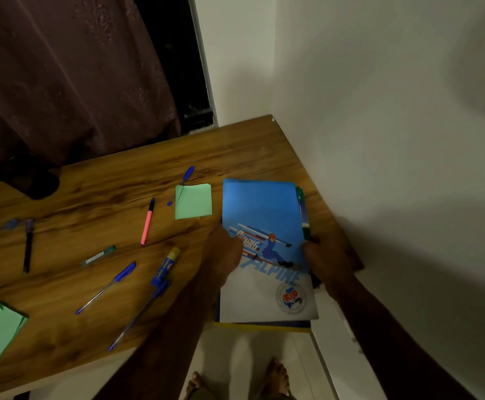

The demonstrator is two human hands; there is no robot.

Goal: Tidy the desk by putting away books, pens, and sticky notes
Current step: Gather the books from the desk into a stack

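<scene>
Head view looks down on a stack of books [264, 215], blue skier cover on top, at the right end of the desk [105, 183], its near end hanging past the front edge. The left hand [225, 252] grips the left long edge, thumb on the cover; the right hand [326, 256] wraps the right edge. The stack's long axis runs straight away from the person, centred between both hands. Whether it rests on the wood or is lifted, I cannot tell. Green sticky notes [193, 201] and a pink pen [148, 222] lie just leftward, nearer the left hand.
</scene>
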